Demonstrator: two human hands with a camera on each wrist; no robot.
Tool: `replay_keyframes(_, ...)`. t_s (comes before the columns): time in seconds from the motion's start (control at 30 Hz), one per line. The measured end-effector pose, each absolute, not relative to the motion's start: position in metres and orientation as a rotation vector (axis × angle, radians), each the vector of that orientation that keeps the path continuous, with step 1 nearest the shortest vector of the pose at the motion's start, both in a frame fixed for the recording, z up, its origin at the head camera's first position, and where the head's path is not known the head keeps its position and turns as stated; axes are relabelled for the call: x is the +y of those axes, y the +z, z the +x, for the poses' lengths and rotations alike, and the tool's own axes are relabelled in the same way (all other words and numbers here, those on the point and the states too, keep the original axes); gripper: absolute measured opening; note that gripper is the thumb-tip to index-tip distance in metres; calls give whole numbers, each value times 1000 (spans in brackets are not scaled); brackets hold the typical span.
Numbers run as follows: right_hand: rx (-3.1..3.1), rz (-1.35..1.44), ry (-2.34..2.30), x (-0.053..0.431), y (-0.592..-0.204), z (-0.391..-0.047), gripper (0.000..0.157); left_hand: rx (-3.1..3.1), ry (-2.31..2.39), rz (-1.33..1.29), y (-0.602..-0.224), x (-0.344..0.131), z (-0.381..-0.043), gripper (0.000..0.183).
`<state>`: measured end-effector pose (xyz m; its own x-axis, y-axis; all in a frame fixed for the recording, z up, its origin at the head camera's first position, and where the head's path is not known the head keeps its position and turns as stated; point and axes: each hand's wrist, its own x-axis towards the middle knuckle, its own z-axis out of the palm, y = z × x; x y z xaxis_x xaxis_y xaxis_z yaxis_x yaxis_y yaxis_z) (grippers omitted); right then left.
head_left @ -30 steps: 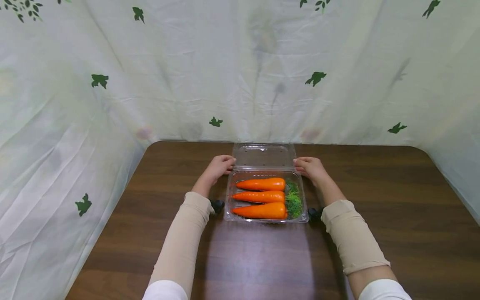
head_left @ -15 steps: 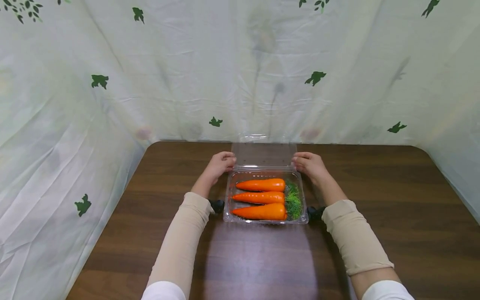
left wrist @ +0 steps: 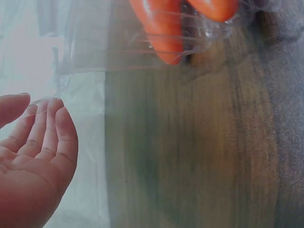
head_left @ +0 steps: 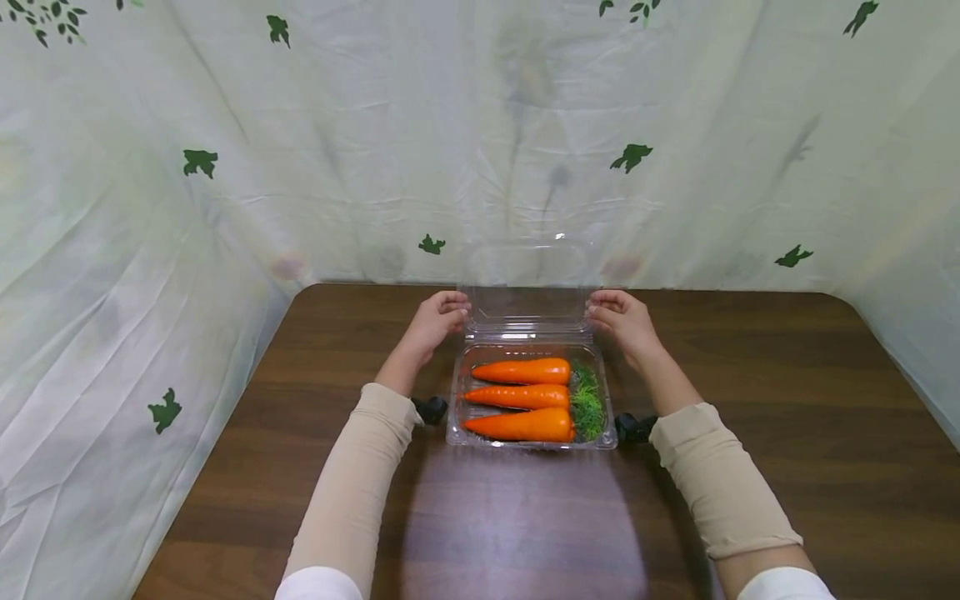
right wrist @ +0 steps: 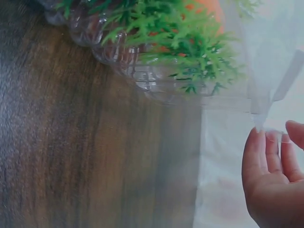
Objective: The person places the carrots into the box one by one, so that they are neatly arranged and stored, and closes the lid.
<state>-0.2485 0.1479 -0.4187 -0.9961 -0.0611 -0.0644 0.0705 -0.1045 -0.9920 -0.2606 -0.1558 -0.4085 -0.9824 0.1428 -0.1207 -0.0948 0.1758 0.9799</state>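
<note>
A clear plastic clamshell box (head_left: 531, 446) holds three orange carrots (head_left: 519, 424) side by side, green leafy tops (head_left: 588, 407) to the right. Its hinged lid (head_left: 525, 307) stands tilted up at the back, see-through against the cloth. My left hand (head_left: 435, 323) pinches the lid's left edge between thumb and fingertips. On the opposite edge, my right hand (head_left: 624, 325) pinches the lid the same way. The left wrist view shows carrot tips (left wrist: 164, 35) through the box wall; in the right wrist view the leafy tops (right wrist: 190, 52) show beyond the fingers.
The box rests on a dark brown wooden table (head_left: 300, 433). A pale cloth (head_left: 360, 150) with green bird shapes hangs behind the table's back edge and along its sides. Black wrist cameras (head_left: 633, 427) sit close to the box's sides.
Both hands have risen slightly with the lid, which has swung up from lying back nearly flat to a steeper tilt. The box and carrots have stayed in place.
</note>
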Motion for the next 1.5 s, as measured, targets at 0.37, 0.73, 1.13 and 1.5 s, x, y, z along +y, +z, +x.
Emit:
replay_keyframes(0.37, 2181, -209, -2208, 152, -411, -239, 37, 2278, 1879, 208, -396, -162, -254, 32)
replay_keyframes(0.73, 2339, -454, -2069, 160, -402, -223, 33, 2386, 1805, 423, -389, -168, -239, 32)
replay_keyframes(1.13, 2559, -588, -1874, 159, -386, -193, 31, 2538, 1680, 500, -381, -171, -204, 32)
replay_keyframes(1.5, 2772, -774, -1619, 171, -421, -191, 39, 2593, 1660, 605, -406, -177, -196, 31)
